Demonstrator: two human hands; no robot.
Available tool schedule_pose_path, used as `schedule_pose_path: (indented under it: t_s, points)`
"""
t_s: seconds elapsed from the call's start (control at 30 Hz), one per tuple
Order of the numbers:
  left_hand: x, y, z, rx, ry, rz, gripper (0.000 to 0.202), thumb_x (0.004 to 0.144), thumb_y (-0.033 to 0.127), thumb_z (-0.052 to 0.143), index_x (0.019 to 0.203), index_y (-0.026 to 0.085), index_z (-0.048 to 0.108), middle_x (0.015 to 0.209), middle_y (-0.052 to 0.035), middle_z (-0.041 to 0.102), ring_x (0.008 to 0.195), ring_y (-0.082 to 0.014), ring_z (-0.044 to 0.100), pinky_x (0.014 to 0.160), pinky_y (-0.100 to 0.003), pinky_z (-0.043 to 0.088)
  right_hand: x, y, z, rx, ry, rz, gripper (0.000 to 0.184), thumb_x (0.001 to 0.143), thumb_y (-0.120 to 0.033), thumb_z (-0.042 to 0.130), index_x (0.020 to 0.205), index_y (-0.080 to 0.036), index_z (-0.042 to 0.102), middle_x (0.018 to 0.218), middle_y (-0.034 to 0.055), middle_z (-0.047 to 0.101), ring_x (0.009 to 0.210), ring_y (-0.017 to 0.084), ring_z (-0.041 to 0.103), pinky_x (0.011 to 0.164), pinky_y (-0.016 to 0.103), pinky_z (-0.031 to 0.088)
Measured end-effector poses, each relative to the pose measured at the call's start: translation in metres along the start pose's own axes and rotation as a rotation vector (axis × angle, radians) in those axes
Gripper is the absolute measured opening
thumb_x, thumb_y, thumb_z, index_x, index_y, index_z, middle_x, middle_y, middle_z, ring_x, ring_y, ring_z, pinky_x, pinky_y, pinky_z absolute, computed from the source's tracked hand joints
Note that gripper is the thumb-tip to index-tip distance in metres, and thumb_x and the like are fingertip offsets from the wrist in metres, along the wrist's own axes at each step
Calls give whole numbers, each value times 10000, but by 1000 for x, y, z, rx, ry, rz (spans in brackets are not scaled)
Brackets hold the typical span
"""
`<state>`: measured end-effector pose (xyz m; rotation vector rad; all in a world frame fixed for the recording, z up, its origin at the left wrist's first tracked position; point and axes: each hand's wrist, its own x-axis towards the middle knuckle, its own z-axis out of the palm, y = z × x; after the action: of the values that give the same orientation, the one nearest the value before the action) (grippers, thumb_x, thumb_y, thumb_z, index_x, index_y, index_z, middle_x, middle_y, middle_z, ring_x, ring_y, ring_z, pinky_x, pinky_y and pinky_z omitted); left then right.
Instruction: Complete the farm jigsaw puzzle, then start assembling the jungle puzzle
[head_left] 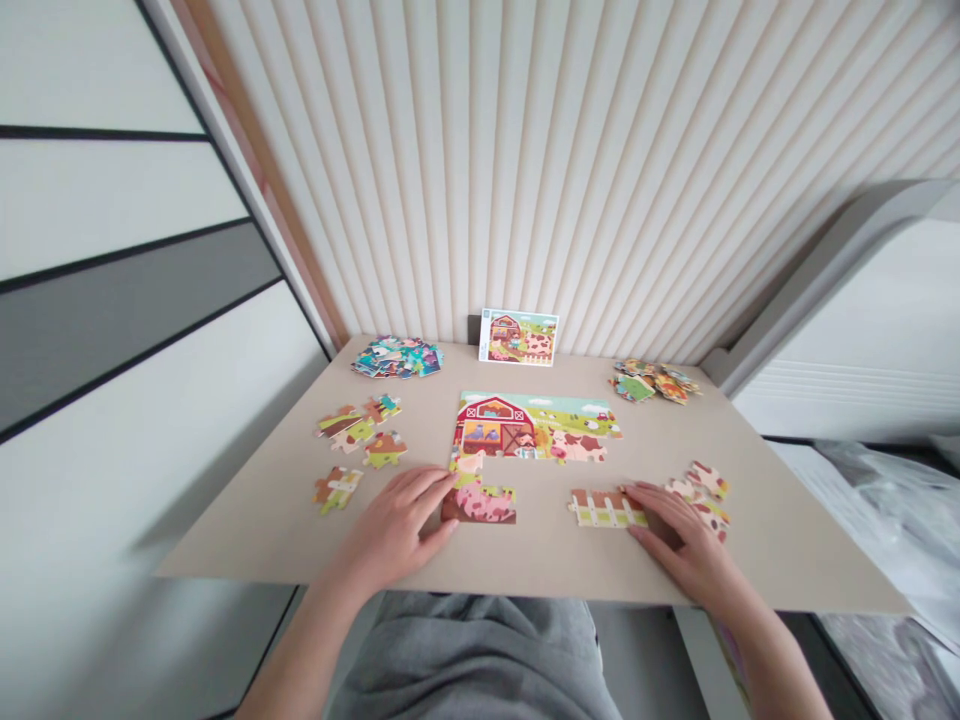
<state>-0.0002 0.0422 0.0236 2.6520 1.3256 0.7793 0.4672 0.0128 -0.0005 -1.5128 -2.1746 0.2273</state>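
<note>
We have our left grip [405, 525] half open, thumb and fingers apart, fingertips at the edge of the pig section [484, 503] just to its right; our right grip [686, 535] spans the end of the fence strip [604, 508] just to its left, though we cannot tell how firmly it pinches; beyond our left grip, the narrow hen piece [470, 463] seems to be all that ties the pig section to the barn section [499, 435], so a sideways shove there could spring that join; the fence strip, if pushed from one end only, could buckle or part at a seam on the tabletop [540, 560]; the cow pieces [706, 478] lie so near our right grip's knuckles that a careless sweep might scatter them.
</note>
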Motion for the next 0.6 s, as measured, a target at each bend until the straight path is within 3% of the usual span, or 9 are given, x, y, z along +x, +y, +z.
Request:
schedule_pose_path:
  t_s: [0.3, 0.37, 0.5, 0.6]
  points:
    - [-26, 28, -3, 64, 63, -31, 438, 1003, 192, 513, 1436, 259, 522, 1246, -104, 676, 1177, -267, 635, 1079, -484, 503, -3, 8, 5, -21, 5, -5, 460, 948, -465, 635, 1386, -327, 623, 1439, 72, 624, 1316, 338, 591, 1124, 576, 476]
    - [-36, 18, -8, 123, 134, -97, 436, 1001, 207, 525, 1434, 256, 511, 1267, -112, 667, 1211, -281, 619, 1094, -501, 481, -4, 8, 4, -32, 22, -1, 478, 936, -493, 636, 1386, -331, 626, 1460, 70, 605, 1306, 347, 597, 1123, 570, 478]
    - [-59, -26, -24, 317, 265, -392, 456, 990, 353, 574, 1416, 206, 507, 1337, -175, 626, 1265, -352, 575, 1064, -560, 466, -5, 11, 5, -28, 53, -21, 467, 933, -492, 632, 1375, -341, 631, 1465, 63, 596, 1306, 349, 592, 1120, 563, 479]
    - [-73, -57, -35, 378, 219, -514, 544, 943, 487, 624, 1387, 185, 534, 1307, -193, 648, 1240, -387, 588, 999, -557, 491, -4, 14, 6, -32, 49, -38, 440, 939, -470, 629, 1359, -342, 639, 1440, 63, 615, 1293, 342, 600, 1111, 559, 484]
